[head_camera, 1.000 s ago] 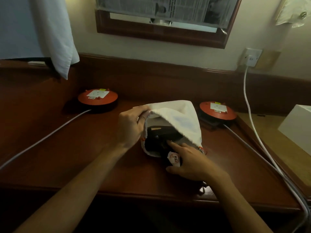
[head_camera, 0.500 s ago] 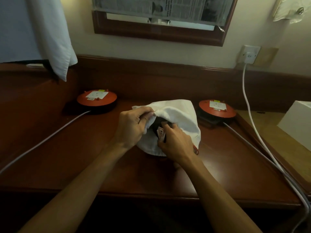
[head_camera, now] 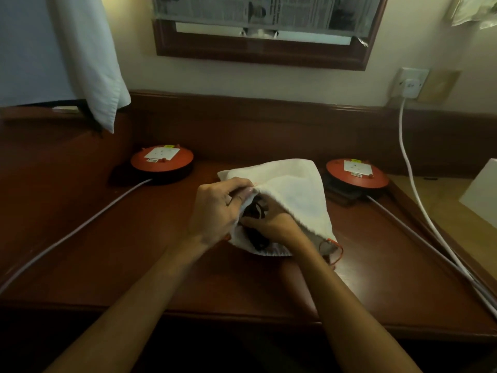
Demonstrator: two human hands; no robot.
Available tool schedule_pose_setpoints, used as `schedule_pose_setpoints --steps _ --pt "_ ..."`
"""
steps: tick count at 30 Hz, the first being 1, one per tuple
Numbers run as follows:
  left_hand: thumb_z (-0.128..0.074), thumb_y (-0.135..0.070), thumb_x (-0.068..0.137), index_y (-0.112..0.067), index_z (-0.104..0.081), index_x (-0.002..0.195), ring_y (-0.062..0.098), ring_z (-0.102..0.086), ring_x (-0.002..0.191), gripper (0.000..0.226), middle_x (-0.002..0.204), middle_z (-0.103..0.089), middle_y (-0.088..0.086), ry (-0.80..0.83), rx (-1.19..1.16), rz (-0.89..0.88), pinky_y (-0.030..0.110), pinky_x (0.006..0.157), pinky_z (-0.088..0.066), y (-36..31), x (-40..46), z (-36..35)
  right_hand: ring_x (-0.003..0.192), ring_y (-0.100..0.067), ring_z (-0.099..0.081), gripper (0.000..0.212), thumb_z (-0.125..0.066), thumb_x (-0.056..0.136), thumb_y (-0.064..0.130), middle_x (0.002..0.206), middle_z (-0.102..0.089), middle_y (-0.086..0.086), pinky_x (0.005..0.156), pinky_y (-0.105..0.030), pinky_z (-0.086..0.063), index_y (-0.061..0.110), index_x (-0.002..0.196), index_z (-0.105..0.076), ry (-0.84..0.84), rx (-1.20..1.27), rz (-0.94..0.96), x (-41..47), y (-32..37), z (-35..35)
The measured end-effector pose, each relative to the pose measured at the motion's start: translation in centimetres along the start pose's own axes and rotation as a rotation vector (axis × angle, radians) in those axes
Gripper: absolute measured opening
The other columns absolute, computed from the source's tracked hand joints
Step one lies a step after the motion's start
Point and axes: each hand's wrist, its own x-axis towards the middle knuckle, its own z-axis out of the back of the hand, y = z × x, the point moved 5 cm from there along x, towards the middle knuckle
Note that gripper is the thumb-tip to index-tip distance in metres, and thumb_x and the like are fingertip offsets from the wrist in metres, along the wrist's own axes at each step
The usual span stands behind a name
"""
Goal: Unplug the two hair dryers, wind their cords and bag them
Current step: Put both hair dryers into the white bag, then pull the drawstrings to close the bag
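Head view: bagging step, left hand (head_camera: 215,211) pinching the white bag (head_camera: 293,192) mouth open on the desk (head_camera: 134,259), right hand (head_camera: 271,224) curling around the dark dryer (head_camera: 255,211) inside; next likely needing drawstring (head_camera: 334,250) closure.

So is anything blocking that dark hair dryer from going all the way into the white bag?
Nothing visible does. The left hand holds the white bag open by its rim, and the right hand pushes the hair dryer into the mouth.
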Motion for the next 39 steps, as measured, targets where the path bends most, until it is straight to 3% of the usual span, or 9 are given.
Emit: schedule_pose_setpoints --steps 2,7,15,19,22,24,28,36,39 --pt "-0.070 -0.013 0.095 -0.007 -0.076 0.109 0.009 -0.069 0.091 0.017 0.103 -0.076 0.004 -0.007 -0.004 0.015 0.005 0.075 -0.050 0.5 -0.1 0.4 0.117 -0.021 -0.060 0.067 -0.077 0.088 0.033 0.129 -0.060 -0.002 0.099 -0.034 -0.051 0.022 0.144 -0.043 -0.138 0.261 0.063 -2.0 0.3 2.2" --pt "-0.069 -0.016 0.095 -0.006 -0.075 0.111 0.010 -0.069 0.092 0.020 0.107 -0.076 0.007 0.038 0.030 0.037 0.003 0.072 -0.048 1.3 -1.0 -0.2 0.137 -0.023 -0.048 0.072 -0.074 0.090 0.030 0.153 -0.045 -0.006 0.113 -0.041 -0.044 0.016 0.150 -0.036 -0.149 0.120 0.044 -4.3 -2.9 1.9" --pt "-0.069 -0.022 0.095 -0.019 -0.075 0.108 -0.012 -0.061 0.094 0.014 0.104 -0.068 -0.015 0.182 -0.056 0.118 0.005 0.071 -0.049 0.5 -3.5 -3.1 0.076 -0.021 -0.068 0.049 -0.070 0.082 0.062 0.090 -0.075 -0.002 0.069 -0.034 -0.056 0.015 0.096 -0.071 -0.758 -0.289 0.076 -4.3 -1.1 0.2" --pt "-0.064 -0.042 0.096 -0.037 -0.070 0.104 0.000 -0.058 0.100 0.011 0.107 -0.065 -0.019 0.354 0.102 0.116 0.031 0.083 -0.056 2.2 -4.5 -5.0 0.073 -0.019 -0.064 0.029 -0.067 0.093 0.042 0.088 -0.074 -0.003 0.064 -0.029 -0.051 0.014 0.089 -0.074 -0.685 -0.165 0.133 -4.7 -1.6 0.6" --pt "-0.072 -0.040 0.090 -0.032 -0.071 0.101 0.009 -0.049 0.106 0.014 0.110 -0.050 -0.011 0.444 0.232 0.121 0.037 0.085 -0.055 3.5 -5.6 -6.3 0.070 -0.017 -0.057 0.009 -0.072 0.088 0.019 0.083 -0.068 -0.005 0.062 -0.019 -0.042 0.013 0.083 -0.069 -0.929 -0.112 0.211 -8.1 -3.1 2.6" --pt "-0.077 -0.030 0.087 -0.026 -0.072 0.099 0.014 -0.048 0.103 0.014 0.107 -0.044 -0.007 0.408 0.292 0.080 0.038 0.079 -0.057 3.9 -6.0 -6.7 0.083 -0.024 -0.055 0.018 -0.077 0.083 0.021 0.092 -0.060 -0.008 0.069 -0.031 -0.044 0.010 0.091 -0.064 -1.085 -0.217 0.122 -9.9 -5.4 4.1" --pt "-0.079 -0.022 0.086 -0.021 -0.071 0.094 0.018 -0.050 0.099 0.011 0.103 -0.045 -0.001 0.342 0.338 0.061 0.040 0.071 -0.059 4.7 -5.7 -6.7 0.107 -0.031 -0.048 0.056 -0.074 0.085 0.043 0.119 -0.046 -0.014 0.089 -0.044 -0.048 0.015 0.127 -0.051 -0.857 -0.325 -0.274 -9.6 -11.4 5.0" --pt "-0.082 -0.035 0.082 -0.040 -0.051 0.142 0.011 -0.047 0.109 0.068 0.119 -0.049 -0.008 0.403 0.190 0.420 0.030 0.097 -0.041 7.0 -7.5 -1.9 0.073 -0.023 -0.060 0.014 -0.069 0.095 0.020 0.088 -0.074 -0.007 0.069 -0.036 -0.047 0.009 0.098 -0.076 -0.817 -0.004 -0.028 -10.8 -12.5 5.9" --pt "-0.081 -0.034 0.083 -0.030 -0.065 0.118 0.004 -0.055 0.088 0.038 0.099 -0.059 -0.010 0.411 0.243 0.464 0.027 0.081 -0.041 8.0 -9.5 0.8 0.057 -0.027 -0.062 0.011 -0.072 0.092 0.026 0.066 -0.071 -0.004 0.058 -0.041 -0.050 0.019 0.087 -0.080 -0.777 0.129 0.030 -11.8 -13.2 6.7"
